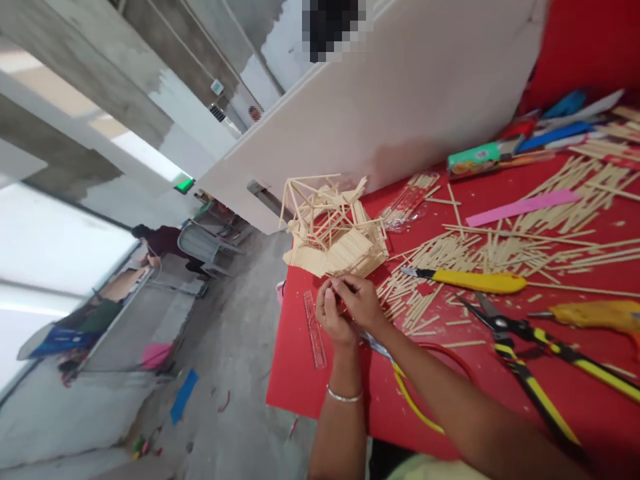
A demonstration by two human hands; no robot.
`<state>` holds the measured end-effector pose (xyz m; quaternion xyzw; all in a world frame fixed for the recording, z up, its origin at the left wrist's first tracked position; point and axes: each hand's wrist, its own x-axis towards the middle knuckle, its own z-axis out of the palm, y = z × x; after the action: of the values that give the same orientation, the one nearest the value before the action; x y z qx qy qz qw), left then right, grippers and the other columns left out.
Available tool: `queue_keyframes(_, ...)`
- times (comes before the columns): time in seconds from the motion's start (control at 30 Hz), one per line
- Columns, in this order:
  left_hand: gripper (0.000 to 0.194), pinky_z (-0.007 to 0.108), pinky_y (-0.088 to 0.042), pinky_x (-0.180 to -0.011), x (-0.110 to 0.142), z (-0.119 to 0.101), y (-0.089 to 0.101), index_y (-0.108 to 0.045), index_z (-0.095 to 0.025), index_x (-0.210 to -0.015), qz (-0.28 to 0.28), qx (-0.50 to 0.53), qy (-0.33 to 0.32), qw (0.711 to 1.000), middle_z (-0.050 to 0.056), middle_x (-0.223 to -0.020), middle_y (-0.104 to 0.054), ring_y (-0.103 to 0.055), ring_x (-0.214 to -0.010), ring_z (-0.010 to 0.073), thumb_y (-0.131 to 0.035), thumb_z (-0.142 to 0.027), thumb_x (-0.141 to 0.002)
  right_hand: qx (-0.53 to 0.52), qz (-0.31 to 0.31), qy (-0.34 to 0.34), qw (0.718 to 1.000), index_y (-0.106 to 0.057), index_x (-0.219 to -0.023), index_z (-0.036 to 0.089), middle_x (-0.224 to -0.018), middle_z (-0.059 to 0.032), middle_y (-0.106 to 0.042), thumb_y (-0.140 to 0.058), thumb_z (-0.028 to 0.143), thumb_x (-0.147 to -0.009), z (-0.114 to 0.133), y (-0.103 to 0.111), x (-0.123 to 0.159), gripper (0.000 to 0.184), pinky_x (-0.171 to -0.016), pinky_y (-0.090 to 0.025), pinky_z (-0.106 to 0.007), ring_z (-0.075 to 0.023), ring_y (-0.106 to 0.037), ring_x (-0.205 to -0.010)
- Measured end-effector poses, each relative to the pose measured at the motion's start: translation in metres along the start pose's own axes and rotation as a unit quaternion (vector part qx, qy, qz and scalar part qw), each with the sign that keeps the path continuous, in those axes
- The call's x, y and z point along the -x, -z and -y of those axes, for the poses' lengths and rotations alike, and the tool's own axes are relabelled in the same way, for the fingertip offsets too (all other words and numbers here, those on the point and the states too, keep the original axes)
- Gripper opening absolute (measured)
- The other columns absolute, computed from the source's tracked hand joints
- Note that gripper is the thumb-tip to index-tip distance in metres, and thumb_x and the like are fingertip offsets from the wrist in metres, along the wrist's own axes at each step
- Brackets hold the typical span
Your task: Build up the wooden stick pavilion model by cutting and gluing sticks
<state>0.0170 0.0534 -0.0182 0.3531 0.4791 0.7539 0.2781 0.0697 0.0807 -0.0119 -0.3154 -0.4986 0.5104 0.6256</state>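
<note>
My left hand, with a bracelet on its wrist, is raised near the red table's front left, fingers bent and pressed together. My right hand meets it, thumb and fingers pinched at the left fingertips. Whatever they hold, if anything, is too small or hidden to make out. Just beyond the fingers stands a model built of thin wooden sticks, with a flat slatted base and an open frame on top. A clear ruler lies left of my hands. Scissors with a yellow and red handle lie partly hidden under my right forearm.
Loose wooden sticks spread over the red table. On the right lie a yellow utility knife, black-yellow shears, a yellow glue gun and a pink strip. A white partition stands behind. Another person sits far left.
</note>
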Motion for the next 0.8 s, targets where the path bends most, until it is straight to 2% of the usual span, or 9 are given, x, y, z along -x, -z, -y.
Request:
queue_keyframes(0.2, 0.036, 0.037, -0.055, -0.087, -0.0024, -0.0008, 0.0010, -0.073, -0.014, -0.103, 0.003, -0.026, 0.014, 1.000, 0.012, -0.101, -0.075, -0.071, -0.096, 0.0226, -0.060, -0.044, -0.088, 0.009, -0.029, -0.007, 1.000, -0.072, -0.079, 0.021, -0.078, -0.0019, -0.072, -0.058, 0.038, -0.092, 0.0035, -0.0014, -0.0002, 0.025, -0.069, -0.049, -0.025, -0.0149, -0.065, -0.074)
queue_keyframes(0.33, 0.032, 0.034, -0.056, -0.083, -0.0032, 0.0009, 0.0026, -0.073, -0.015, -0.099, -0.005, -0.047, 0.000, 0.999, 0.010, -0.099, -0.075, -0.071, -0.092, 0.0207, -0.061, -0.042, -0.087, 0.017, -0.031, -0.009, 0.999, -0.072, -0.078, 0.021, -0.076, -0.0014, -0.071, -0.057, 0.036, -0.092, 0.0030, -0.0011, -0.0002, 0.026, -0.068, -0.048, -0.025, -0.0144, -0.064, -0.072)
queue_keyframes(0.57, 0.031, 0.035, -0.055, -0.087, -0.0018, 0.0035, 0.0027, -0.073, -0.014, -0.100, -0.004, -0.026, 0.008, 1.000, 0.011, -0.102, -0.074, -0.070, -0.096, 0.0209, -0.060, -0.041, -0.089, 0.021, -0.024, -0.014, 0.999, -0.072, -0.080, 0.021, -0.077, -0.0013, -0.071, -0.057, 0.037, -0.093, -0.0044, 0.0003, 0.0016, 0.026, -0.068, -0.047, -0.026, -0.0147, -0.063, -0.072)
queue_keyframes(0.7, 0.031, 0.035, -0.054, -0.088, -0.0013, 0.0014, 0.0038, -0.073, -0.014, -0.100, 0.007, -0.004, 0.029, 1.000, 0.011, -0.101, -0.074, -0.070, -0.096, 0.0208, -0.060, -0.040, -0.089, 0.008, -0.024, -0.010, 1.000, -0.071, -0.079, 0.021, -0.077, -0.0013, -0.070, -0.058, 0.037, -0.093, -0.0035, -0.0007, 0.0021, 0.025, -0.069, -0.048, -0.026, -0.0151, -0.064, -0.073)
queue_keyframes(0.8, 0.033, 0.035, -0.054, -0.088, -0.0014, 0.0008, 0.0041, -0.073, -0.014, -0.101, -0.005, -0.007, 0.022, 1.000, 0.010, -0.102, -0.074, -0.070, -0.096, 0.0209, -0.063, -0.042, -0.087, 0.003, -0.028, -0.011, 1.000, -0.071, -0.077, 0.021, -0.076, -0.0013, -0.070, -0.059, 0.037, -0.092, -0.0008, -0.0015, 0.0028, 0.025, -0.069, -0.048, -0.026, -0.0149, -0.063, -0.072)
